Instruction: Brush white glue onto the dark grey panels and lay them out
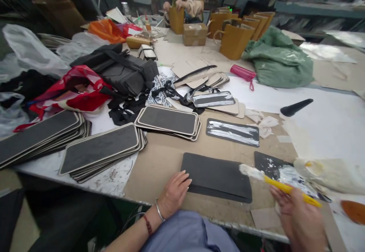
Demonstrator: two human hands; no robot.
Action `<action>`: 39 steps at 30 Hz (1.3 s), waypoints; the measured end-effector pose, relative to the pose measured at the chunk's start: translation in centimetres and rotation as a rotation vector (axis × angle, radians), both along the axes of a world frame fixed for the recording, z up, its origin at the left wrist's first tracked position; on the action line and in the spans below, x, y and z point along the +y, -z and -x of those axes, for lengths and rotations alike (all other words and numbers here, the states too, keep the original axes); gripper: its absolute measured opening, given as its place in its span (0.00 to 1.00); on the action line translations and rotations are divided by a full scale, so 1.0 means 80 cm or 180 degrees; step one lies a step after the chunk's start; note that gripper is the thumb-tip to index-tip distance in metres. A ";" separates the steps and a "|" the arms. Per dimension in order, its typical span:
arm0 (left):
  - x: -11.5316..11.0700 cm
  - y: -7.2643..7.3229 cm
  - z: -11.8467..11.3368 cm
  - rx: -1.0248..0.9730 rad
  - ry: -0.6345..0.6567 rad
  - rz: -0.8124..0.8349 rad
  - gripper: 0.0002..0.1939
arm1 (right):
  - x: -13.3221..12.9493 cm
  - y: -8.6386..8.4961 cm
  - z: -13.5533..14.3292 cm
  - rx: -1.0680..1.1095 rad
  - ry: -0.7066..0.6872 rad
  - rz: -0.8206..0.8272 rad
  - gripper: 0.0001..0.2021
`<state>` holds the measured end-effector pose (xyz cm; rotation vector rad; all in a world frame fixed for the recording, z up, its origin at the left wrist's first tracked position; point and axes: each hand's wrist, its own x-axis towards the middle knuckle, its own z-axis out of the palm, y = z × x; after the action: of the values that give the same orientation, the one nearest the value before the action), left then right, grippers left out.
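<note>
My right hand (299, 210) grips a yellow-handled glue brush (281, 185), its tip coated in white glue. The brush tip reaches the right end of a black rectangular sheet (216, 174) lying flat in front of me; I cannot tell whether they touch. My left hand (174, 194) rests its fingers on the sheet's left edge, fingers stretched out. Right of the sheet lies a dark glue-smeared board (270, 164) under the brush. Beyond it sits a black panel (232, 132) streaked with white glue.
Stacks of black panels with pale borders (168, 119) stand left of centre, with another stack (102, 149) nearer the edge. A black tool (296, 107) and pink pouch (243, 72) lie right. A green bag (279, 59) sits farther back. Across the table, a person handles a mustard-coloured bag (176, 19).
</note>
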<state>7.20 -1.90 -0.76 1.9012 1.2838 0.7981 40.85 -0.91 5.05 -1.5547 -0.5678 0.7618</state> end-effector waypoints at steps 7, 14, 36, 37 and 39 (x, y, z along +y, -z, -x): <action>0.007 0.016 0.004 0.1036 0.0683 -0.0544 0.20 | 0.046 0.030 0.214 0.0988 -0.0592 0.0154 0.21; 0.011 0.022 0.005 0.0905 0.0655 -0.0502 0.19 | 0.048 0.053 0.214 0.0403 -0.0534 0.0156 0.20; 0.019 0.021 -0.003 0.0992 0.0512 -0.0820 0.15 | 0.023 0.019 0.151 -0.0297 -0.0268 0.0161 0.21; 0.020 0.019 -0.003 0.1003 0.0516 -0.0807 0.15 | 0.029 0.020 0.175 -0.0192 -0.0425 0.0153 0.21; 0.021 0.016 -0.003 0.1032 0.0505 -0.0784 0.14 | 0.040 0.027 0.217 -0.0012 -0.0629 0.0172 0.21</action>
<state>7.44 -0.22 -2.06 2.3741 1.2450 0.6042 23.50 2.26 2.93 -1.5648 -0.7162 0.9304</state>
